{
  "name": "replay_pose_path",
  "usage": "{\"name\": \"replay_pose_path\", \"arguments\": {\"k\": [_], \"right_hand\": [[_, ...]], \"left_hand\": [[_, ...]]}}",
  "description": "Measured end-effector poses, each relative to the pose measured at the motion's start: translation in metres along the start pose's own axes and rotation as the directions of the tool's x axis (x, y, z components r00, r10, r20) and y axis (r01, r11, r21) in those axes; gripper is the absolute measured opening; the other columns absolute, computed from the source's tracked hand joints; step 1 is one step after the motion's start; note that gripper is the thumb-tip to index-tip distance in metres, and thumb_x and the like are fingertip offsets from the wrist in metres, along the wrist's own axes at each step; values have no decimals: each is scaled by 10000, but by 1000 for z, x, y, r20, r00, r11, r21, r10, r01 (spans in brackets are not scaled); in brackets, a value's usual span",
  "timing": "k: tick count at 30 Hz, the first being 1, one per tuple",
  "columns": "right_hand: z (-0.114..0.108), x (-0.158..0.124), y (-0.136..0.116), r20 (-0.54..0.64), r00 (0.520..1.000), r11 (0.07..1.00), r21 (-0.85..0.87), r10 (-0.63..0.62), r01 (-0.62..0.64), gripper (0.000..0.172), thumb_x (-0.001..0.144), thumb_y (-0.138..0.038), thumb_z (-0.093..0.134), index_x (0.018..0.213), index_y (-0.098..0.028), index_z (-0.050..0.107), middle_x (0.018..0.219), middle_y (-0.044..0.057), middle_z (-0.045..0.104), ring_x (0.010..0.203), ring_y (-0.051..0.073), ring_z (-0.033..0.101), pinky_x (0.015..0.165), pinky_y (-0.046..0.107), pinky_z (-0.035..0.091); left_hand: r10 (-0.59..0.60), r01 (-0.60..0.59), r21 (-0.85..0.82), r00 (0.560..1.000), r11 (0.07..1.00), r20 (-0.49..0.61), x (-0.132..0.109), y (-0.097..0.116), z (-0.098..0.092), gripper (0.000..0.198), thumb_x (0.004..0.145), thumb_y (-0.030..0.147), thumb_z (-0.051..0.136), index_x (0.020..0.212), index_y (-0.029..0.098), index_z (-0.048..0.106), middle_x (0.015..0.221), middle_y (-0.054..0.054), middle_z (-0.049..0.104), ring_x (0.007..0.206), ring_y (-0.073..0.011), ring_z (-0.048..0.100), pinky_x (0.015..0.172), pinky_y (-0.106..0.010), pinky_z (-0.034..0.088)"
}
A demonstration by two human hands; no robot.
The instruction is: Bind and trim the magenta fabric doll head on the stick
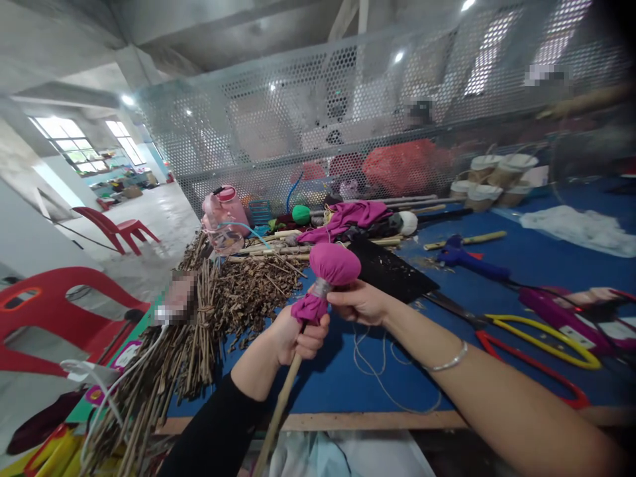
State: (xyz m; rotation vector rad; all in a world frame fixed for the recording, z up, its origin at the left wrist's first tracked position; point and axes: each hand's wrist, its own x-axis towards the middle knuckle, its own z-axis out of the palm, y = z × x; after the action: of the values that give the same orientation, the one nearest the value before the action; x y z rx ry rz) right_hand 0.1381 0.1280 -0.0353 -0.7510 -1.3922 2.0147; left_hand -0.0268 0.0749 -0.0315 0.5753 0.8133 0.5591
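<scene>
A wooden stick (pixel 284 397) topped with a round, magenta cloth-covered head (pixel 335 265) is held up over the table's front part. Pale cord (pixel 322 287) is wound round the cloth just below the head. My left hand (pixel 298 338) is closed round the stick and the loose cloth end (pixel 309 309). At the wrapped neck, the fingers of my right hand (pixel 360 303) are pinched together; the cord seems to be between them, though the fingertips are partly hidden. A loose length of cord (pixel 370 374) trails in loops on the blue table (pixel 342 391) beneath.
Scissors (pixel 497 324) with yellow and red handles and a blue glue gun (pixel 472 258) lie to the right. Bundled dry stalks (pixel 203 331) cover the left side. Magenta cloth (pixel 358 217) and sticks lie behind, before a perforated metal screen (pixel 278 132). Red chairs (pixel 64 311) stand left.
</scene>
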Motion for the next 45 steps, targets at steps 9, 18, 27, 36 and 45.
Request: {"name": "replay_pose_path", "arguments": {"k": [9, 18, 27, 36, 45], "right_hand": [[10, 2, -2, -81, 987, 984, -125, -137, 127, 397, 649, -485, 735, 688, -170, 497, 425, -114, 309, 346, 31, 189, 339, 206, 120], [9, -1, -12, -139, 957, 943, -254, -255, 214, 422, 658, -533, 710, 638, -155, 524, 439, -96, 354, 386, 33, 234, 389, 217, 137], [17, -6, -11, -161, 950, 957, -153, -269, 245, 380, 629, -468, 748, 632, -164, 519, 399, -114, 312, 343, 26, 208, 350, 196, 110], [17, -6, -9, -91, 988, 992, 24, -123, 126, 487, 492, -439, 839, 641, -180, 455, 428, -113, 375, 325, 8, 197, 328, 190, 94], [6, 9, 4, -185, 981, 998, -32, -62, 57, 411, 601, -463, 773, 634, -158, 499, 371, -119, 302, 329, 18, 162, 327, 195, 93]], "left_hand": [[812, -374, 772, 503, 514, -297, -11, -14, 35, 388, 812, 443, 602, 1080, 168, 547, 929, -85, 640, 821, -192, 580, 701, -267, 422], [619, -407, 505, 687, 761, -380, 1, -9, 19, 459, 783, 657, 478, 734, 202, 444, 521, 74, 373, 372, -57, 296, 358, -175, 193], [486, -472, 123, 824, 873, -291, -11, -3, 13, 536, 741, 713, 499, 693, 186, 413, 489, 97, 305, 338, 0, 127, 320, -122, 94], [103, -86, -150, 989, 985, 108, -15, -4, 7, 507, 880, 619, 290, 659, 183, 425, 449, 107, 147, 344, -1, -40, 295, -111, -6], [300, -280, 109, 904, 954, -303, 3, -2, 7, 720, 792, 767, 236, 915, 149, 586, 658, -51, 607, 506, -153, 607, 476, -259, 502]]}}
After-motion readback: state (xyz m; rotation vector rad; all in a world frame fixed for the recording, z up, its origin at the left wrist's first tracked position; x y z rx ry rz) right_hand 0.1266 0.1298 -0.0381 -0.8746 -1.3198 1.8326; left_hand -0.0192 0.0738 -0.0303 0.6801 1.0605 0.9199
